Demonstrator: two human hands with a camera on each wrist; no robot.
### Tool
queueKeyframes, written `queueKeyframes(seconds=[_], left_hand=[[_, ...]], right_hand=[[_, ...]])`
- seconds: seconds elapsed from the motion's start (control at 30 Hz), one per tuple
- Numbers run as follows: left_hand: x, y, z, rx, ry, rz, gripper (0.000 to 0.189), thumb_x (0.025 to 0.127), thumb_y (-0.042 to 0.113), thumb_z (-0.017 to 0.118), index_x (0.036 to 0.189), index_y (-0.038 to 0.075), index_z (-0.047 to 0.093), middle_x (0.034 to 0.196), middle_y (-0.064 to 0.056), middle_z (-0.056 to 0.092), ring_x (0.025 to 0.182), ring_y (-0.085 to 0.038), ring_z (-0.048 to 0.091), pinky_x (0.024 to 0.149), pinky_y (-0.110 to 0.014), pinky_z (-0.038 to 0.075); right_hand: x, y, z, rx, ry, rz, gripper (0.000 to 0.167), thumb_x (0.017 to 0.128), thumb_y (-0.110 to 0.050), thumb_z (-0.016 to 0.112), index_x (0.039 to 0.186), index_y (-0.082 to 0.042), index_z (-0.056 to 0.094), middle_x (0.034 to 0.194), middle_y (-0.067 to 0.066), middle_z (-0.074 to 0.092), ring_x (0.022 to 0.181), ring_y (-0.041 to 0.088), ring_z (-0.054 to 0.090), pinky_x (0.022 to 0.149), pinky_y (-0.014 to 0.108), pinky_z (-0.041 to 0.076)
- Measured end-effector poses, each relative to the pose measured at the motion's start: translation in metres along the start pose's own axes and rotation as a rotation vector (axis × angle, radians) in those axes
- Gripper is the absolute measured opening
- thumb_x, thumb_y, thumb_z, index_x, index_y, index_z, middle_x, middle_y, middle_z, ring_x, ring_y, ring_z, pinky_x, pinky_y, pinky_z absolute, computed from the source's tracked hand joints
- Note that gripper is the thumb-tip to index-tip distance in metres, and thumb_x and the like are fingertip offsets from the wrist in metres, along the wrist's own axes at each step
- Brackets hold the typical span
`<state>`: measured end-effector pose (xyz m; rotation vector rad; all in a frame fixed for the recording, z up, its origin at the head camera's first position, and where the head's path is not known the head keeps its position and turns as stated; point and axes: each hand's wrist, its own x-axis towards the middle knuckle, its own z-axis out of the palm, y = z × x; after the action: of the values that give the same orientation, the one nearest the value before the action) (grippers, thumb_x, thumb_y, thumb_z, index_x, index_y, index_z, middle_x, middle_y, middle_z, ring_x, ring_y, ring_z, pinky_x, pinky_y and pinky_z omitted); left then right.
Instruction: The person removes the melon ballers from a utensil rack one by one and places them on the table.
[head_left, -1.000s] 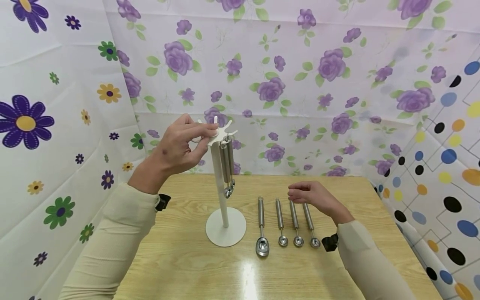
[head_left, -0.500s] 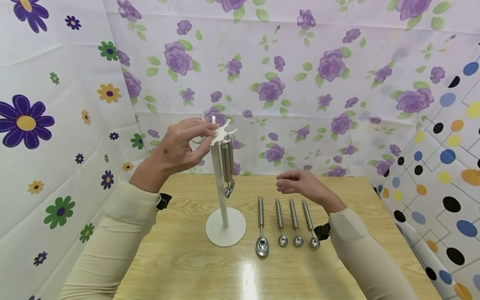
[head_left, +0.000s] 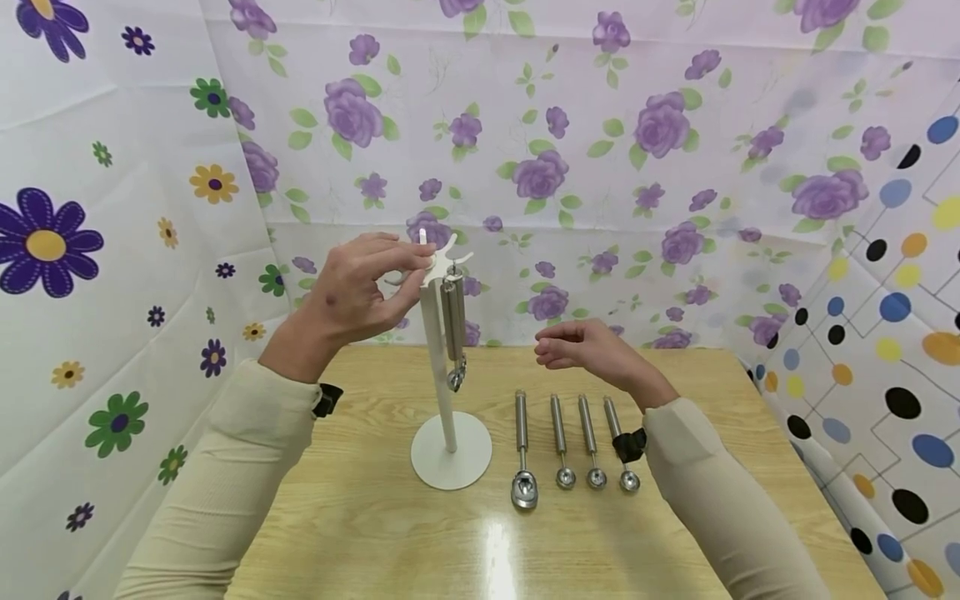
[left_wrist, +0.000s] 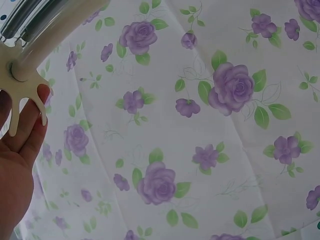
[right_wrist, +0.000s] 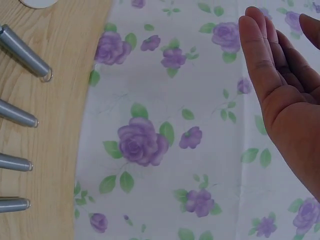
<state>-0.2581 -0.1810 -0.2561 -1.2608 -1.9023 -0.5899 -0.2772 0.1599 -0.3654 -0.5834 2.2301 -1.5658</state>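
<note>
A white utensil stand (head_left: 452,467) rises from the table on a round base, with curved hooks around its top. My left hand (head_left: 360,287) holds the hooked top between thumb and fingers; in the left wrist view the fingers lie against the hook plate (left_wrist: 22,82). Metal-handled scoops (head_left: 454,321) hang from the stand's right side. My right hand (head_left: 592,354) hovers over the far part of the table, right of the stand, with nothing in it. In the right wrist view its fingers (right_wrist: 260,57) are nearly straight.
A larger oval scoop (head_left: 523,450) lies right of the base. Beside it, three small round scoops (head_left: 562,442) lie in a row, handles pointing away. My right wrist strap partly covers the rightmost one. Patterned cloth walls (head_left: 540,175) enclose the table's back and sides.
My right hand has moved left and away from me, from above the small scoops toward the stand. My left hand stays on the stand's top, with barely any shift.
</note>
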Motion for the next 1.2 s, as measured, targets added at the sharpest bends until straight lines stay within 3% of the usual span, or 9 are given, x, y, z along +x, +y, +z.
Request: queueKeyframes(seconds=[0.33,0.8,1.03,1.2], left_hand=[[0.0,0.001,-0.003,0.018,-0.031,-0.042,0.019,0.089,0.006,0.067,0.106,0.002,0.075,0.097,-0.013,0.076,0.089,-0.03,0.071,0.089,-0.047,0.052],[-0.001,0.002,-0.003,0.02,-0.036,-0.042,0.018,0.089,0.006,0.067,0.103,0.0,0.078,0.108,-0.015,0.074,0.096,-0.033,0.07,0.089,-0.048,0.053],[-0.001,0.003,-0.003,0.012,-0.035,-0.055,0.02,0.09,0.006,0.066,0.105,0.0,0.077,0.11,-0.015,0.074,0.097,-0.033,0.07,0.089,-0.047,0.053],[-0.002,0.004,-0.004,0.004,-0.038,-0.091,0.024,0.092,0.012,0.062,0.106,0.0,0.077,0.112,-0.014,0.073,0.099,-0.032,0.069,0.086,-0.047,0.054]], right_hand=[[0.01,-0.02,0.01,0.016,0.005,-0.033,0.043,0.101,-0.022,0.062,0.135,0.003,0.057,0.123,0.021,0.065,0.109,0.029,0.067,0.093,0.037,0.054],[0.024,-0.046,0.028,0.031,-0.006,-0.197,0.036,0.1,-0.015,0.061,0.131,0.004,0.061,0.124,0.019,0.065,0.114,0.035,0.063,0.095,0.038,0.053],[0.031,-0.056,0.038,-0.045,0.004,-0.215,0.037,0.1,-0.018,0.062,0.133,-0.001,0.062,0.126,0.012,0.066,0.115,0.025,0.064,0.099,0.042,0.05],[0.036,-0.062,0.046,-0.051,0.008,-0.255,0.037,0.1,-0.013,0.061,0.134,0.002,0.06,0.126,0.013,0.066,0.114,0.024,0.064,0.099,0.04,0.05]])
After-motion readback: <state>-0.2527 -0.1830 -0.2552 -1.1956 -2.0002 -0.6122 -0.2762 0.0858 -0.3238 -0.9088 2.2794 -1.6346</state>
